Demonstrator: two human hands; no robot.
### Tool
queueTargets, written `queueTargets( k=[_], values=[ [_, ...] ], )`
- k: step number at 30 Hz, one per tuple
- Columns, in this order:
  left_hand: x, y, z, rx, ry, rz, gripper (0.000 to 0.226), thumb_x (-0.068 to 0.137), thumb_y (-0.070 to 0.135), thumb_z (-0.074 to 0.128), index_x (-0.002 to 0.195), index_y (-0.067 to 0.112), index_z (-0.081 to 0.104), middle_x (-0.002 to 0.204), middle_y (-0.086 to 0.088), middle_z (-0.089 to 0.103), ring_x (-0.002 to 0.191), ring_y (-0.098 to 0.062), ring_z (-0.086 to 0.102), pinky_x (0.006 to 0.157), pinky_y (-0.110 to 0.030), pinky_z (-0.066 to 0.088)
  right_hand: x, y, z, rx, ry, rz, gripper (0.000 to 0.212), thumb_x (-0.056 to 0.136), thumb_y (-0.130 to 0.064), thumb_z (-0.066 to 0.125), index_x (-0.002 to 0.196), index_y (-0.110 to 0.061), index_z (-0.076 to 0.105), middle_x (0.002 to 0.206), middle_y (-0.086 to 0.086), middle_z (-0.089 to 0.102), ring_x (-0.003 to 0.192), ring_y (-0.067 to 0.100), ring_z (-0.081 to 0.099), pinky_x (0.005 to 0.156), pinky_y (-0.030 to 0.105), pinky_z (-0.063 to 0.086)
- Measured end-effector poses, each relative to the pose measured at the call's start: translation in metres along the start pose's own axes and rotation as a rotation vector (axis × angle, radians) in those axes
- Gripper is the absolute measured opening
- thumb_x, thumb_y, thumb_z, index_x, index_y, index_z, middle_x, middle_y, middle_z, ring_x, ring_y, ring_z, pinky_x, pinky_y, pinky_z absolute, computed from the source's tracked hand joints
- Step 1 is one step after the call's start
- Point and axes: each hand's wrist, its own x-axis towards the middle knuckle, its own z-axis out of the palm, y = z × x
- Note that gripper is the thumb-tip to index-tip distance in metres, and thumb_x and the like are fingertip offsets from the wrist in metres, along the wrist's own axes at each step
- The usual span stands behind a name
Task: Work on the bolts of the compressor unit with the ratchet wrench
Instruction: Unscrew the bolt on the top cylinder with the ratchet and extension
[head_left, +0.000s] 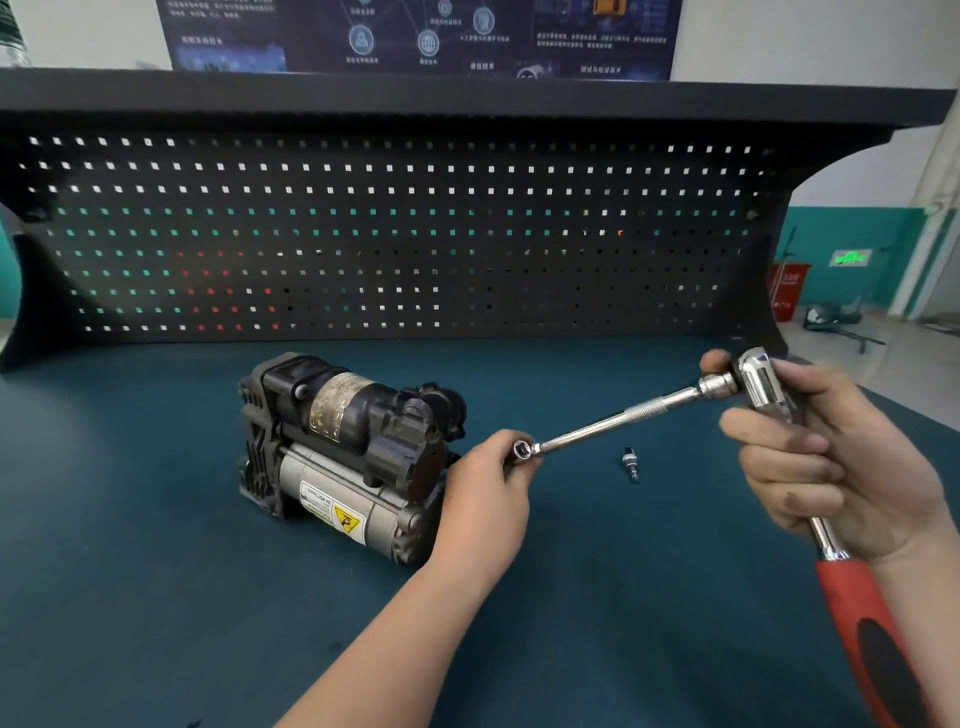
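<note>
Seemingly only one view is on offer, the head camera looking down at a dark teal bench mat (156, 597).

On it, left of centre, lies the black-and-grey compressor unit (348, 457), a blocky cast body with a silver motor cylinder bearing a yellow warning label. Its long axis runs from far left to near right, and the end toward the hands faces right. I judge it heavy and rigid, unlikely to slide under moderate torque, though its plastic housings look more breakable than the metal parts.

Above the mat, right of the unit, is the chrome ratchet wrench with a red-and-black rubber handle (862, 613). Its handle points toward the near right corner, while the polished steel extension bar (623, 418) runs from the ratchet head down and left, ending in a small open socket (522, 450) that faces roughly toward the camera, not onto any bolt. The right hand (826, 467) is clenched around the wrench just below its head. The left hand (488, 488) pinches the socket end of the bar, its knuckles just beside the unit's right end.

All this steel is stiff and smooth, likely slippery where polished; the knurled band and rubber grip are the surer holds.

A small loose metal fitting (630, 462) lies on the mat between the hands.

A black perforated pegboard (395, 234) stands at the far edge.
</note>
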Motion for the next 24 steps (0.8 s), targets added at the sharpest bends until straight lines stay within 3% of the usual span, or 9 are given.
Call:
queueTargets(
  k=[10, 16, 20, 24],
  values=[
    [0.0, -0.002, -0.002, 0.056, -0.067, -0.018, 0.011, 0.094, 0.018, 0.053, 0.084, 0.017, 0.056, 0.057, 0.008, 0.041, 0.048, -0.007, 0.035, 0.045, -0.015, 0.029, 0.0, 0.002, 0.004, -0.013, -0.023, 0.009, 0.041, 0.103, -0.028, 0.024, 0.132, -0.007, 0.042, 0.061, -0.003, 0.014, 0.048, 0.005, 0.015, 0.041, 0.019, 0.017],
    [0.0, 0.0, -0.002, 0.091, -0.098, 0.017, 0.012, 0.095, 0.016, 0.048, 0.084, 0.011, 0.05, 0.065, 0.005, 0.042, 0.057, -0.011, 0.033, 0.049, -0.015, 0.032, 0.003, 0.004, 0.004, -0.017, -0.021, 0.023, 0.041, 0.103, -0.027, 0.025, 0.133, -0.005, 0.044, 0.061, -0.002, 0.015, 0.048, 0.006, 0.015, 0.041, 0.02, 0.017],
    [0.0, 0.002, -0.005, 0.122, -0.156, 0.003, 0.013, 0.096, 0.019, 0.045, 0.084, 0.015, 0.047, 0.075, 0.002, 0.051, 0.062, -0.012, 0.039, 0.051, -0.019, 0.032, 0.004, 0.005, 0.003, -0.014, -0.028, 0.032, 0.042, 0.103, -0.026, 0.024, 0.133, -0.005, 0.044, 0.061, -0.002, 0.014, 0.048, 0.006, 0.014, 0.041, 0.02, 0.017],
    [-0.002, 0.002, -0.01, 0.215, -0.176, 0.038, 0.014, 0.097, 0.022, 0.044, 0.083, 0.024, 0.043, 0.076, 0.007, 0.048, 0.066, -0.009, 0.042, 0.053, -0.019, 0.03, 0.004, 0.003, -0.002, -0.021, -0.003, 0.047, 0.044, 0.104, -0.027, 0.023, 0.134, -0.004, 0.045, 0.065, 0.002, 0.023, 0.049, 0.006, 0.014, 0.042, 0.021, 0.016]
  ],
)
